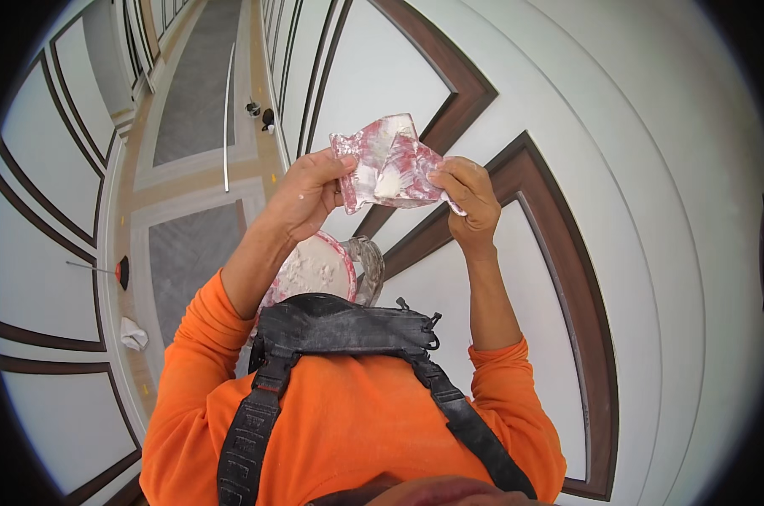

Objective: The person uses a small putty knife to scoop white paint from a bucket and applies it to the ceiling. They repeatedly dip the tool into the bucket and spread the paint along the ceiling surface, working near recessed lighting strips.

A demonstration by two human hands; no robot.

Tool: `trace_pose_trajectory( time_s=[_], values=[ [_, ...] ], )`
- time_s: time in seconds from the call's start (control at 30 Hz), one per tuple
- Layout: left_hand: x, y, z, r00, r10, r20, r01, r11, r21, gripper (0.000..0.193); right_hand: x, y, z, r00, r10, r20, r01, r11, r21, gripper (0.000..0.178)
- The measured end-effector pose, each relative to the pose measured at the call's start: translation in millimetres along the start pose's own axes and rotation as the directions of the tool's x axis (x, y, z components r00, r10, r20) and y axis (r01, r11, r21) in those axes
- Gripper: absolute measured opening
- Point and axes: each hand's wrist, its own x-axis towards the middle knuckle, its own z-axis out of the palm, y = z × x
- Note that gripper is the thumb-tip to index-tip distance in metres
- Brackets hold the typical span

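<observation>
My left hand [309, 192] is closed on the edge of a wide red plastic filler spreader [372, 139], smeared with white filler. From the other side my right hand [472, 196] grips a second, narrower red spreader [417, 155], its blade overlapping the face of the wide one. A dab of white filler [389, 185] sits where the two meet. Below my left wrist stands a bucket with a pinkish-red rim [345, 257], holding creamy white filler [313, 268]. My forearm and the black chest strap partly cover it.
To the right is a white wall [635, 211] with dark wooden mouldings [559, 244]; a similar panelled wall [40, 202] runs along the left. A long white strip [228, 118], a crumpled white cloth [133, 334] and an orange-and-black tool [122, 271] lie on the covered corridor floor [192, 244].
</observation>
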Motion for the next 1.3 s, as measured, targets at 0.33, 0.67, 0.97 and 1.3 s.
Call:
trace_pose_trajectory(
  time_s=[0.33,0.67,0.97,1.3],
  values=[
    [-16,-5,-21,0.998,-0.010,-0.068,0.012,1.000,0.020,0.029,-10,7,11,0.991,-0.130,0.039,0.135,0.976,-0.173,0.038],
    [-41,-1,-51,0.986,0.037,-0.163,-0.035,0.999,0.018,0.028,-13,24,28,0.999,0.043,0.017,-0.039,0.984,-0.171,0.035],
    [-32,3,-45,0.970,-0.006,-0.241,-0.043,0.979,-0.199,0.025,7,34,50,0.562,0.705,0.432,-0.438,-0.189,0.879,0.017],
    [-25,10,-43,0.994,-0.059,-0.093,0.044,0.986,-0.162,0.033,-27,74,52,0.456,0.420,0.785,-0.790,-0.216,0.574,0.024]
  ],
)
